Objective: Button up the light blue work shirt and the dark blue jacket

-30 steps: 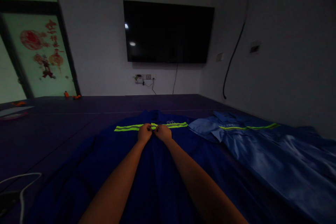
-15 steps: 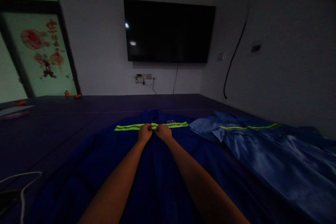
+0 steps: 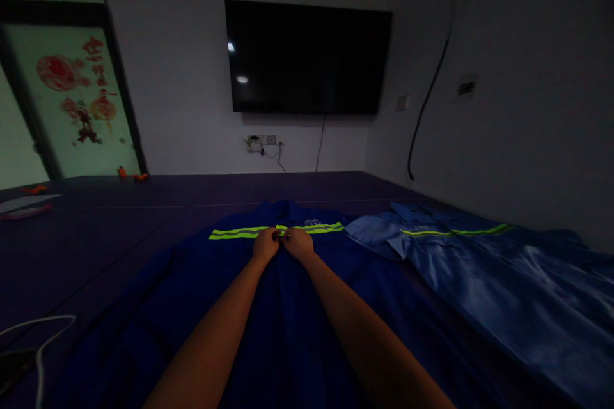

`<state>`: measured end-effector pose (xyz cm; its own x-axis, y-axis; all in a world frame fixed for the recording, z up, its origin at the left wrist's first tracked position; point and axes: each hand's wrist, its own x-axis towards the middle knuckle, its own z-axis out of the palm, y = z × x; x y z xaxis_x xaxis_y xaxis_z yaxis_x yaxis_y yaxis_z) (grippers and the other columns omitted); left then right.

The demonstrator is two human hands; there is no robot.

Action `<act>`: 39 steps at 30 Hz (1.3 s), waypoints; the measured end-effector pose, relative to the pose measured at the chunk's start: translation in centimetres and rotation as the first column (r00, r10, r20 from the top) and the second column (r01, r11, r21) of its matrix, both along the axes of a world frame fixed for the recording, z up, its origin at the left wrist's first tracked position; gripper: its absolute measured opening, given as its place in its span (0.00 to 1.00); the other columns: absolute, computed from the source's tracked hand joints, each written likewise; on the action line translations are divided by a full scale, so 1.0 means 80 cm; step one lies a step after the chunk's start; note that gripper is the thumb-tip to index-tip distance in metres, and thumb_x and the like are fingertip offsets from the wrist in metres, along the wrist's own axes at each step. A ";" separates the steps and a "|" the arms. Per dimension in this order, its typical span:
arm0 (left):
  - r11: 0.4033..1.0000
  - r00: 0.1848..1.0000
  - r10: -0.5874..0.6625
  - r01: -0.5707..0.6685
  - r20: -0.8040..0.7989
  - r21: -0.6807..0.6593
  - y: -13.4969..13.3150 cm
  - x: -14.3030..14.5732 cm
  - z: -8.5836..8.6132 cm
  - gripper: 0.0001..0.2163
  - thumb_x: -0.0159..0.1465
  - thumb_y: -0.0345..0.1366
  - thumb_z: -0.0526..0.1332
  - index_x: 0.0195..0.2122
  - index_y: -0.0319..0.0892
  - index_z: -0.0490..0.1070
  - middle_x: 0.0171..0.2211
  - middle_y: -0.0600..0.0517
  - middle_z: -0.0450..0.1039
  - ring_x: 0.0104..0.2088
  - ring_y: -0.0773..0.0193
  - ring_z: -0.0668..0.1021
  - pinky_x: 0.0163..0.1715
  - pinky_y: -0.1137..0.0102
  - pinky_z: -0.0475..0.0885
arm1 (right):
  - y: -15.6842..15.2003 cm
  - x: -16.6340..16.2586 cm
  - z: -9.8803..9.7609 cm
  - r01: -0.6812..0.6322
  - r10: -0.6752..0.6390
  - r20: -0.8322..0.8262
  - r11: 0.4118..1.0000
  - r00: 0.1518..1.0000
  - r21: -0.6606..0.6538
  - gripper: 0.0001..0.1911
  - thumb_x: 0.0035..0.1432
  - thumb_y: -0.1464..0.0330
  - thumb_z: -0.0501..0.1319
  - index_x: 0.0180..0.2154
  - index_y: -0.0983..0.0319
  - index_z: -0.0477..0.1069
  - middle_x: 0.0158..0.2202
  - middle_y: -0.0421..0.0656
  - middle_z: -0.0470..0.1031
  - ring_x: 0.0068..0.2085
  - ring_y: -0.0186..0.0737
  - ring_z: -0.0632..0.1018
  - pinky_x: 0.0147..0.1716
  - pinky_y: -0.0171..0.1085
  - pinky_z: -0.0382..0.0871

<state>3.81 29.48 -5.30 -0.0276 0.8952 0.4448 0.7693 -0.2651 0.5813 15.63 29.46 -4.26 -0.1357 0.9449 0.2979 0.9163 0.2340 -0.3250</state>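
A dark blue work jacket (image 3: 230, 307) with a yellow-green reflective stripe across its chest lies spread flat before me. My left hand (image 3: 266, 244) and my right hand (image 3: 298, 243) meet at its front opening, level with the stripe. Both have their fingers pinched on the jacket's front edges, close together. Whether a button or other fastener sits between the fingertips is too small and dark to tell. To the right lies a lighter blue short-sleeved work shirt (image 3: 470, 281) with a thinner yellow-green stripe, its sleeve beside the jacket.
Both garments lie on a dark purple floor (image 3: 119, 217). A white cable (image 3: 57, 332) and a dark flat object (image 3: 16, 367) are at the lower left. Small orange items (image 3: 139, 177) lie near the door. A television (image 3: 309, 57) hangs on the far wall; a black cable (image 3: 429, 99) dangles at right.
Both hands stay at the same spot on the jacket front. Their fingertips have shifted slightly, and a bit of the stripe shows between them. The garments lie as before.
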 end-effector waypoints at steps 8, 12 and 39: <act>1.000 1.000 0.026 -0.026 -0.002 -0.016 -0.001 0.001 0.002 0.15 0.52 0.22 0.57 0.39 0.39 0.72 0.37 0.47 0.75 0.37 0.63 0.75 0.38 0.73 0.67 | -0.002 0.001 0.000 0.016 -0.016 -0.002 1.000 1.000 -0.012 0.13 0.50 0.62 0.57 0.39 0.57 0.71 0.39 0.44 0.74 0.42 0.41 0.73 0.36 0.34 0.62; 0.999 0.999 0.035 -0.035 0.006 -0.034 0.001 0.001 0.000 0.14 0.52 0.22 0.57 0.40 0.39 0.72 0.37 0.48 0.75 0.37 0.65 0.75 0.38 0.74 0.66 | -0.006 -0.001 0.003 0.030 -0.030 -0.012 1.000 0.999 -0.009 0.13 0.49 0.63 0.57 0.37 0.58 0.72 0.39 0.45 0.74 0.42 0.42 0.74 0.37 0.34 0.63; 0.999 1.000 0.009 -0.008 0.010 -0.032 -0.001 0.000 0.002 0.15 0.50 0.21 0.57 0.39 0.39 0.72 0.36 0.48 0.75 0.36 0.65 0.75 0.35 0.75 0.66 | -0.007 -0.001 0.003 -0.033 0.034 0.028 0.999 0.999 -0.013 0.14 0.55 0.66 0.53 0.44 0.56 0.68 0.40 0.43 0.74 0.43 0.39 0.73 0.38 0.33 0.61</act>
